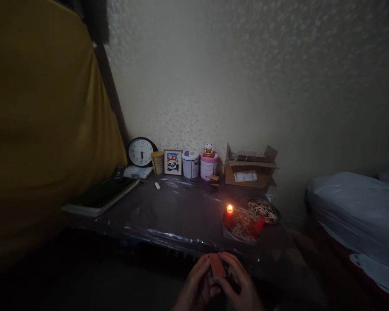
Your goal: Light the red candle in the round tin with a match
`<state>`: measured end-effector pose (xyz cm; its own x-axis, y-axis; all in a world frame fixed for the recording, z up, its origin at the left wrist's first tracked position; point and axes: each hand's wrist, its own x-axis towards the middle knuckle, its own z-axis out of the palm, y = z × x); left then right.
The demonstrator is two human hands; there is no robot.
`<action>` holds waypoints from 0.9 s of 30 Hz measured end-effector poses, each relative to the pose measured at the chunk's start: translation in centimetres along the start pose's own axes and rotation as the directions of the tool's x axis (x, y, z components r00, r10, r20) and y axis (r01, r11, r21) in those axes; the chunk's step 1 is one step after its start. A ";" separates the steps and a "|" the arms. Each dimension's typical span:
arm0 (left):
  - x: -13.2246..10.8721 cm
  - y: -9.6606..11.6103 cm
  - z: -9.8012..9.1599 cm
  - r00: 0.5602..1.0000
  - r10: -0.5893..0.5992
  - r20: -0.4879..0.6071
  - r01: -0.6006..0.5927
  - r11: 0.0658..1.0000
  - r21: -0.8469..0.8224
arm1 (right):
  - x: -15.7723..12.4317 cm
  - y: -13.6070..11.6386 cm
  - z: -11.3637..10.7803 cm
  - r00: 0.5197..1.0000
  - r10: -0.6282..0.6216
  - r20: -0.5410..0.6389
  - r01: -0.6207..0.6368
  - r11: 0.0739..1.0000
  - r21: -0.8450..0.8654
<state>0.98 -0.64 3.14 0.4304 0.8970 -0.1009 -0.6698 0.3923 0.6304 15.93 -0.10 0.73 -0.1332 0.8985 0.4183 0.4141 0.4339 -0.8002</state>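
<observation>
Just past the table's front edge, my left hand (pixel 197 280) and my right hand (pixel 236 280) come together at the bottom of the head view. Between their fingertips is a small reddish-brown matchbox (pixel 217 265), gripped from both sides. The fingers cover its ends, and the dim light hides finer detail. Beyond my hands, a lit red candle (pixel 229 211) burns at the left rim of a round metal dish (pixel 225 232). Inside that dish lie pale bits and a red piece (pixel 258 225). Behind it is a second round dish (pixel 278 219) holding many thin sticks like matches.
Along the wall stand a clock (pixel 141 152), a yellow cup (pixel 157 162), a framed panda picture (pixel 173 163), two tubs (pixel 191 166) and an open cardboard box (pixel 246 175). Books (pixel 100 198) lie at left beside a yellow curtain (pixel 45 108). A plastic-covered bundle (pixel 353 211) is at right.
</observation>
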 end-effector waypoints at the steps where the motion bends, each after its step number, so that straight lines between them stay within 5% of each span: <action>1: 0.0 0.0 0.1 1.000 0.017 0.014 -0.017 1.000 0.005 | 0.0 -0.1 0.0 1.000 -0.002 0.000 0.002 1.000 0.010; 11: 0.4 -0.5 -1.0 0.998 0.061 -0.034 -0.060 0.998 0.025 | -0.5 -2.4 0.2 0.998 0.061 0.020 -0.063 0.988 0.141; 27: -1.4 1.2 1.1 0.995 0.088 0.056 -0.092 0.992 0.083 | -1.4 -3.9 -0.6 0.999 0.035 0.034 -0.032 0.997 -0.067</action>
<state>0.22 -1.63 4.85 0.4031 0.9151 -0.0021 -0.6542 0.2898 0.6986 15.07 -3.11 3.54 -0.1495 0.9147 0.3754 0.4776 0.3993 -0.7826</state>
